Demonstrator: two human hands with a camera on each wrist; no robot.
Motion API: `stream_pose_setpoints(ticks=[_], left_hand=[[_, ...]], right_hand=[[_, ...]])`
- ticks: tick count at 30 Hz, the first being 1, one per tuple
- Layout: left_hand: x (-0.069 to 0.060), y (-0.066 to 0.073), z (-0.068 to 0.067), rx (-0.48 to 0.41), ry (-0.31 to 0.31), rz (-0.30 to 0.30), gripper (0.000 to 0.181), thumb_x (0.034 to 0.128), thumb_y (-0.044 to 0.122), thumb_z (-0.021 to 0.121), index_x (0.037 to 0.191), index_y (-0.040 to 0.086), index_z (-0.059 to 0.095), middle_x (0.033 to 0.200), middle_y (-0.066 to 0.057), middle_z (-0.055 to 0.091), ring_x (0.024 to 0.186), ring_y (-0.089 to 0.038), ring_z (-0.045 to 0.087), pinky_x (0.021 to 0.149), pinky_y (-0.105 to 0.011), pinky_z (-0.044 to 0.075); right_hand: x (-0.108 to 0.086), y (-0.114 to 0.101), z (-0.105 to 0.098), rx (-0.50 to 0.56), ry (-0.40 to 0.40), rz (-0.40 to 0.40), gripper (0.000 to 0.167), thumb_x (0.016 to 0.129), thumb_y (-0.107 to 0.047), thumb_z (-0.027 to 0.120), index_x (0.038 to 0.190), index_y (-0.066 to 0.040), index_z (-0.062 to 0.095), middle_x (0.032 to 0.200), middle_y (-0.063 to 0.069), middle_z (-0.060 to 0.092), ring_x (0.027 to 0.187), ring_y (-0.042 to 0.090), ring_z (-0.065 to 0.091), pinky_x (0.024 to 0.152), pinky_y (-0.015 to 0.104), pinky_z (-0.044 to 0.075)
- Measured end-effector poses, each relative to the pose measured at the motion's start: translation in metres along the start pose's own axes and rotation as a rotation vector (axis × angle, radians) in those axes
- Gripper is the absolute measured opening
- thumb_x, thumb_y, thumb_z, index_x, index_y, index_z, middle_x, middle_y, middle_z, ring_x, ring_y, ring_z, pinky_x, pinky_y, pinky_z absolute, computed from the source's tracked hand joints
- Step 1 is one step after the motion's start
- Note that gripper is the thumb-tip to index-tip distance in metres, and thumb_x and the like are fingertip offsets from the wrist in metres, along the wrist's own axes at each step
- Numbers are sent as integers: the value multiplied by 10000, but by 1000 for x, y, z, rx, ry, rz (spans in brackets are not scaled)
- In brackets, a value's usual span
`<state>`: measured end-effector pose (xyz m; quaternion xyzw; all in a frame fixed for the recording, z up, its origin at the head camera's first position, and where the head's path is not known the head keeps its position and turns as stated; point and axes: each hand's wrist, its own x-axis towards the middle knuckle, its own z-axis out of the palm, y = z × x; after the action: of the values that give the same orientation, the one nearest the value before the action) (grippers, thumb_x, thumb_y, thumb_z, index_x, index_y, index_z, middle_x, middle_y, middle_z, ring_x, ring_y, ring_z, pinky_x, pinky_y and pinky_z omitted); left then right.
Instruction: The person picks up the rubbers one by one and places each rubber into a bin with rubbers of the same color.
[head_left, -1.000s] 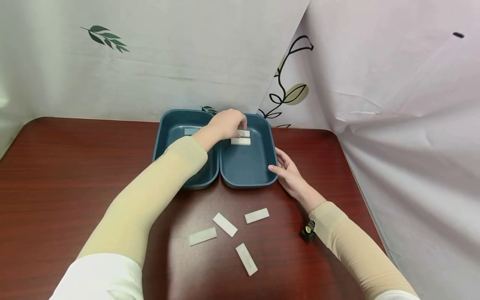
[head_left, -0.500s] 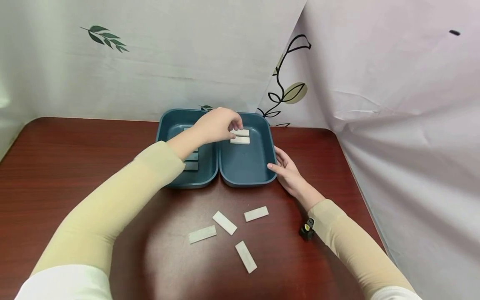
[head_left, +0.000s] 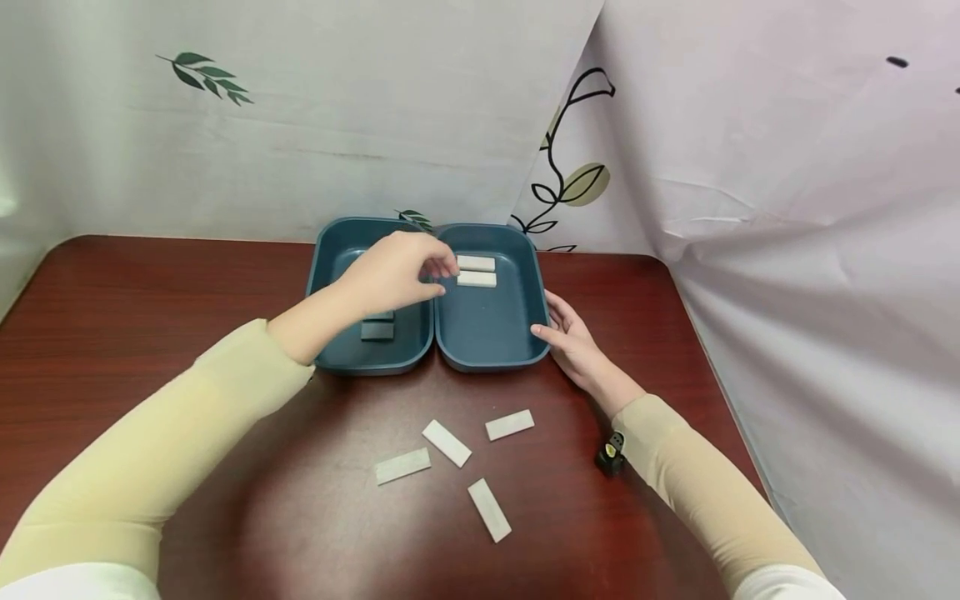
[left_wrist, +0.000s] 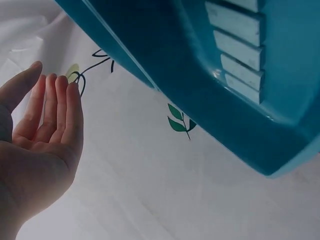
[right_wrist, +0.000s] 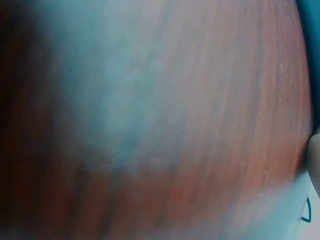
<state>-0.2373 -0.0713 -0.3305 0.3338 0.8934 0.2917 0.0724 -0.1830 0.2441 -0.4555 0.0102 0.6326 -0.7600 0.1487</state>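
Observation:
My left hand [head_left: 396,271] hovers over the left part of a blue two-part tray [head_left: 372,363], holding nothing; in the left wrist view, this hand [left_wrist: 47,125] has relaxed fingers, apart from the tray [left_wrist: 225,135]. Two white blocks [head_left: 476,279] lie side by side at the back of the right part. Dark-looking blocks [head_left: 377,331] are in the left part, partly hidden by the hand; the left wrist view shows several blocks [left_wrist: 237,47] in a row. My right hand [head_left: 581,350] grips the tray's right wall, thumb at the rim.
Four is avoided here: several pale blocks [head_left: 446,442] lie scattered on the reddish-brown table [head_left: 187,333] in front of the tray. A small black object [head_left: 611,454] is beside the right wrist. Patterned white cloth [head_left: 337,125] hangs behind the table.
The left hand has moved left and away from the two white blocks, uncovering them. The right hand has stayed at the tray's side.

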Motion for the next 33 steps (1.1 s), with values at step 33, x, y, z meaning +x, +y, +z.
stream_pose_setpoints(ticks=[33], left_hand=[[-118,4,49,-18,5,50,242,870,27,854,1077,130,782,990,27,754,904,-138,687,825,-330,603]], right_hand=[[2,1,0,-4,15,1,729,1024,82,526,1680,-66,243,1724,180,285,1453,163,458,1009,157,540]])
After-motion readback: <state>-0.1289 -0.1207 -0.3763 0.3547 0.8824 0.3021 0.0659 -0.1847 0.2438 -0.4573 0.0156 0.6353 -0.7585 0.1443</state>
